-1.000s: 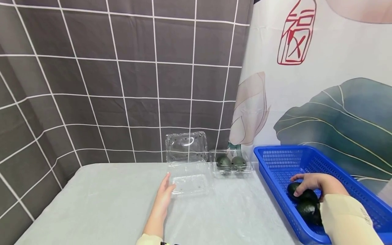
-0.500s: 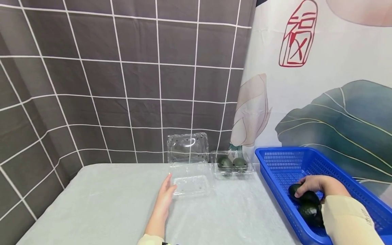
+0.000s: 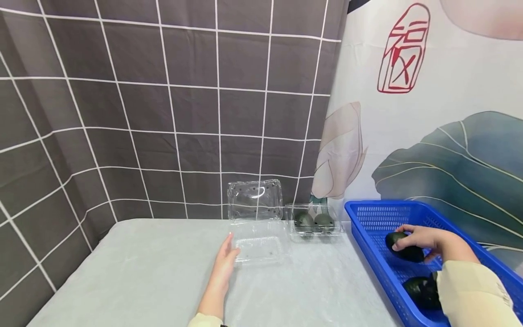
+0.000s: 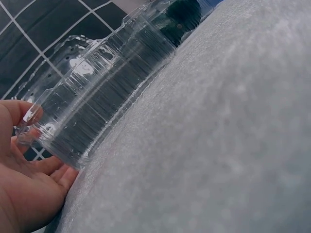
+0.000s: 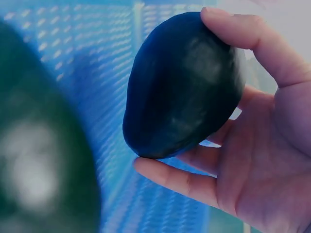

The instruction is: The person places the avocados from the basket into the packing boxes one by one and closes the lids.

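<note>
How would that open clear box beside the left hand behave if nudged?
The open clear box would probably feel light and slide easily, as it looks empty. Being thin-walled, it would likely flex if the left hand squeezed it. The lid might wobble or swing, since it stands raised at the back.

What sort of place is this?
Probably an improvised indoor work corner, though I can't be sure. What suggests it: a pale-covered table, a wrinkled grid-patterned fabric backdrop hung behind it, and a blue plastic basket with dark green fruit.
</note>
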Available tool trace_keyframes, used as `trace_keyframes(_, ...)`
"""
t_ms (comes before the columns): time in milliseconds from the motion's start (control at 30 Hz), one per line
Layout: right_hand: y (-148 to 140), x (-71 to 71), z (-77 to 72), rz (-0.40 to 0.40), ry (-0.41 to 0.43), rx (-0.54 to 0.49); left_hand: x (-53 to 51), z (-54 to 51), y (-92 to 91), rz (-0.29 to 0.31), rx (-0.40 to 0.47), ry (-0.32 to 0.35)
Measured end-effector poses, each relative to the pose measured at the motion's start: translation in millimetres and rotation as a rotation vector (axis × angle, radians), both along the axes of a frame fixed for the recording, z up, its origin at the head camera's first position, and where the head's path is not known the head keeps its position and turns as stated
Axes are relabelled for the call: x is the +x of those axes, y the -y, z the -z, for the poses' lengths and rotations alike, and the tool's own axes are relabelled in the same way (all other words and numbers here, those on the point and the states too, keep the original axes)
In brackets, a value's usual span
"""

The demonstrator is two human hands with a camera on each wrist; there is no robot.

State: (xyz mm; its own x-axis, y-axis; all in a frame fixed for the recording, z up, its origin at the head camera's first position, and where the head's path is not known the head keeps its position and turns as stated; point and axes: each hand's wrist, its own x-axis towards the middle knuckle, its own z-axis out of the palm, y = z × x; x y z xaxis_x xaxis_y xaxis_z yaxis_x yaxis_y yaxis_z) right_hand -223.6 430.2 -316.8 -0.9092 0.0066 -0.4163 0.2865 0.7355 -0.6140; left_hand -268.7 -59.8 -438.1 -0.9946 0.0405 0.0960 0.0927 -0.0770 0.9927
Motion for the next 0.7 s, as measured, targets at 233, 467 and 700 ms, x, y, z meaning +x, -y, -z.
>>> trace_keyframes(233,23,-6.9,-33.1,-0.109,-0.121,0.084,0.4,-0.3,0.6,0.003,-0.004,0.008)
trace_keyframes(467,43,-9.9,-58.8,-0.169,-0.179,0.121,-1.4,0.2,1.8,0.005,-0.007,0.008)
trace_keyframes(700,56,-8.0,-67.0,-0.189,-0.238,0.129,1.5,-0.7,1.3,0.002,-0.005,0.001)
